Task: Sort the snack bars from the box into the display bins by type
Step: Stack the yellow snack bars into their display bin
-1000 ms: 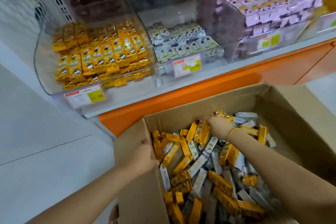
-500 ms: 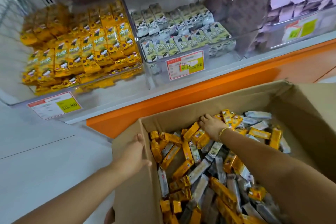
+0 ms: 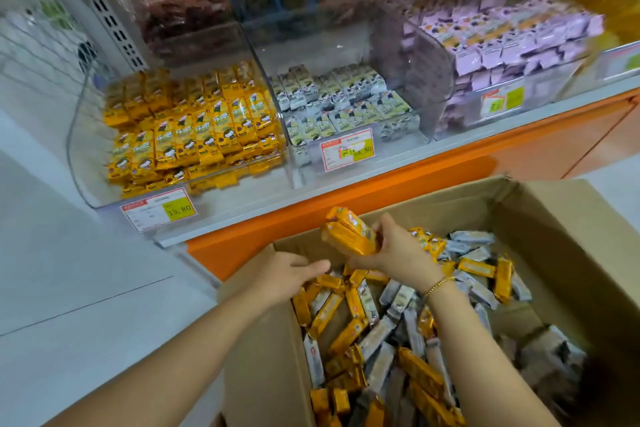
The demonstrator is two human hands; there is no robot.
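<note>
The cardboard box (image 3: 460, 215) holds a mixed heap of yellow and grey snack bars (image 3: 381, 340) below the shelf (image 3: 249, 201), where the clear left bin (image 3: 81, 163) already carries the yellow type. The right hand (image 3: 398, 253) grips a small stack of yellow bars (image 3: 349, 236) raised above the box's far left corner; the left hand (image 3: 287, 274) hovers just beside it, fingers straight, holding nothing. Keep the stack pinched flat so no bar slips, check that no grey wrapper is caught in it, and lay it in the left bin in line with the rows there.
</note>
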